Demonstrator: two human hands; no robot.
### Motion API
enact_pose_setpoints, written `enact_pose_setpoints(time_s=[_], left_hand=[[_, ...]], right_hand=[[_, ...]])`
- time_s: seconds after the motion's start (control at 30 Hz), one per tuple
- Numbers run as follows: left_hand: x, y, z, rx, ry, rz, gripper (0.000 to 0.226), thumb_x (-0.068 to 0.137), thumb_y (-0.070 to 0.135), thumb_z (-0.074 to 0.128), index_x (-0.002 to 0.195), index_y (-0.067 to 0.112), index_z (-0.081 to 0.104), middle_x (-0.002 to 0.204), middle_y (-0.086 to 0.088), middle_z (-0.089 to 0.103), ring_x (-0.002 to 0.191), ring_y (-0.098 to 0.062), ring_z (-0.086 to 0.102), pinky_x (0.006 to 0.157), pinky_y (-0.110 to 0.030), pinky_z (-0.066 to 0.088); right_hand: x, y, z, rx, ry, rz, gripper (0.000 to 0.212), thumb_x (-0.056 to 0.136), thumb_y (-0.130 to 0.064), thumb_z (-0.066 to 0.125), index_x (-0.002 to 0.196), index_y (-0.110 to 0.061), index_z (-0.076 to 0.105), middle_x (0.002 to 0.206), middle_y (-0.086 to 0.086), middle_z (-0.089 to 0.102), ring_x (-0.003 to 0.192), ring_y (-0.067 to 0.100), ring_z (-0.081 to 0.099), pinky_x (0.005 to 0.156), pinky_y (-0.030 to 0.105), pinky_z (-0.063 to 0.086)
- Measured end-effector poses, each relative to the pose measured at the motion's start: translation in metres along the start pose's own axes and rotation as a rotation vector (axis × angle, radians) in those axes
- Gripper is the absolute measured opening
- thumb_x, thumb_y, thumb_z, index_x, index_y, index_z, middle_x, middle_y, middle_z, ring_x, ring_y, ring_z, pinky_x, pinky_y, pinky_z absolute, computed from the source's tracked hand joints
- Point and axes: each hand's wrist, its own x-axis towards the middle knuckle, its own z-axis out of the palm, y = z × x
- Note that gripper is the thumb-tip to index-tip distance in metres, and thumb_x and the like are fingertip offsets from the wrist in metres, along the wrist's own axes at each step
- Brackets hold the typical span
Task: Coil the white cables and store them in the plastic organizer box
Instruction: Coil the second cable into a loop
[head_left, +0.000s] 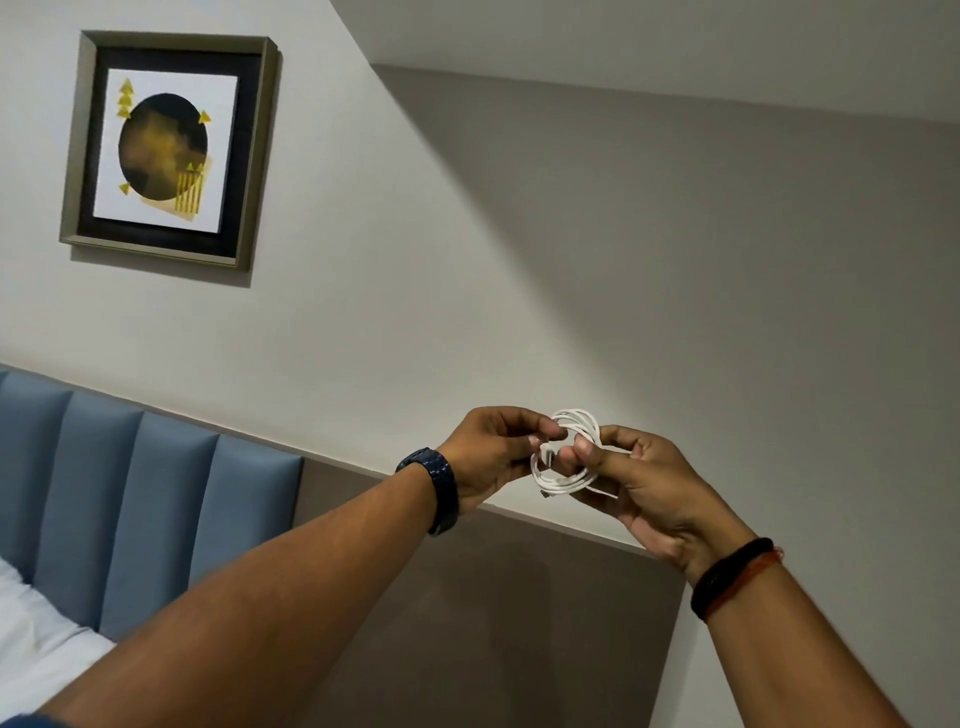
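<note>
A white cable (582, 422) is wound into a small coil and held up in the air in front of a grey wall. My left hand (493, 457) pinches the coil's left side with thumb and fingers. My right hand (639, 483) grips the coil from the right, fingers through its loops. A short loose end with a plug (545, 493) hangs below the coil. The plastic organizer box is not in view.
A framed picture (169, 148) hangs on the wall at upper left. A blue padded headboard (130, 493) and a white pillow (36, 654) lie at lower left. A brown wall panel (493, 623) runs behind my forearms.
</note>
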Motion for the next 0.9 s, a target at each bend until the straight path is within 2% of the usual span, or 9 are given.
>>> enact_pose_setpoints(time_s=[0.13,0.23,0.33,0.4,0.5,0.57,0.73,0.83,0.9], left_hand=[[-0.001,-0.002,0.002,0.154,0.042,0.0,0.021,0.089,-0.008,0.051,0.092,0.001,0.07,0.096,-0.016,0.07,0.09,-0.025,0.068,0.083,-0.03,0.057],[-0.002,-0.003,0.005,0.27,0.061,-0.008,0.025,0.087,-0.006,0.049,0.095,0.003,0.071,0.102,-0.019,0.07,0.092,-0.026,0.067,0.086,-0.03,0.056],[-0.003,-0.003,0.006,0.354,0.032,0.004,0.019,0.083,0.01,0.062,0.098,0.011,0.072,0.104,-0.016,0.071,0.099,-0.03,0.066,0.092,-0.036,0.053],[-0.004,-0.003,0.005,0.492,-0.023,0.029,0.03,0.071,0.027,0.078,0.1,0.023,0.072,0.102,-0.002,0.073,0.096,-0.02,0.068,0.09,-0.034,0.054],[-0.004,-0.002,0.003,0.648,-0.073,0.048,0.046,0.059,0.027,0.087,0.102,0.025,0.07,0.095,0.004,0.074,0.079,-0.009,0.07,0.079,-0.024,0.055],[-0.003,-0.003,0.002,0.77,-0.025,0.108,0.045,0.058,0.03,0.087,0.1,0.024,0.072,0.092,0.005,0.074,0.071,-0.006,0.066,0.073,-0.024,0.054],[-0.003,-0.009,0.005,0.847,0.146,0.329,0.034,0.066,0.037,0.081,0.095,0.021,0.074,0.111,0.008,0.058,0.099,-0.007,0.057,0.084,-0.025,0.053],[-0.004,-0.013,0.009,0.891,0.282,0.535,0.024,0.073,0.035,0.076,0.088,0.016,0.074,0.108,0.004,0.052,0.099,-0.009,0.053,0.077,-0.02,0.052],[-0.004,-0.014,0.012,0.831,0.35,0.612,0.02,0.081,0.031,0.069,0.086,0.012,0.073,0.102,0.004,0.05,0.093,-0.005,0.054,0.072,-0.014,0.05]], right_hand=[[0.001,0.001,0.002,0.055,0.067,0.025,0.024,0.079,-0.008,0.068,0.101,0.001,0.066,0.076,0.011,0.075,0.069,0.019,0.072,0.062,0.031,0.06],[0.002,0.005,0.001,0.072,0.12,0.025,0.024,0.079,-0.006,0.068,0.101,0.003,0.065,0.077,0.013,0.075,0.067,0.019,0.073,0.057,0.03,0.058],[0.002,0.006,0.001,0.082,0.147,0.006,0.023,0.079,-0.005,0.069,0.099,0.003,0.065,0.079,0.016,0.075,0.069,0.022,0.073,0.057,0.03,0.059],[0.002,0.006,0.0,0.079,0.159,-0.007,0.021,0.079,-0.005,0.068,0.099,0.002,0.065,0.08,0.016,0.075,0.071,0.023,0.073,0.057,0.031,0.059],[0.002,0.007,-0.001,0.057,0.182,-0.017,0.023,0.079,-0.006,0.069,0.1,0.002,0.065,0.081,0.015,0.075,0.074,0.022,0.073,0.058,0.03,0.059],[0.001,0.007,-0.001,0.053,0.197,-0.025,0.021,0.079,-0.006,0.069,0.098,0.001,0.065,0.081,0.015,0.076,0.074,0.022,0.074,0.056,0.029,0.059],[0.004,0.009,0.0,0.043,0.273,-0.063,0.012,0.082,-0.003,0.067,0.093,0.0,0.067,0.083,0.017,0.075,0.072,0.027,0.073,0.058,0.031,0.06],[0.008,0.013,0.002,-0.034,0.342,-0.081,0.012,0.081,-0.003,0.068,0.093,-0.002,0.068,0.083,0.017,0.075,0.073,0.027,0.074,0.061,0.032,0.06],[0.011,0.016,0.002,-0.079,0.4,-0.089,0.011,0.08,-0.003,0.069,0.091,-0.003,0.068,0.083,0.018,0.074,0.075,0.027,0.073,0.061,0.032,0.061]])
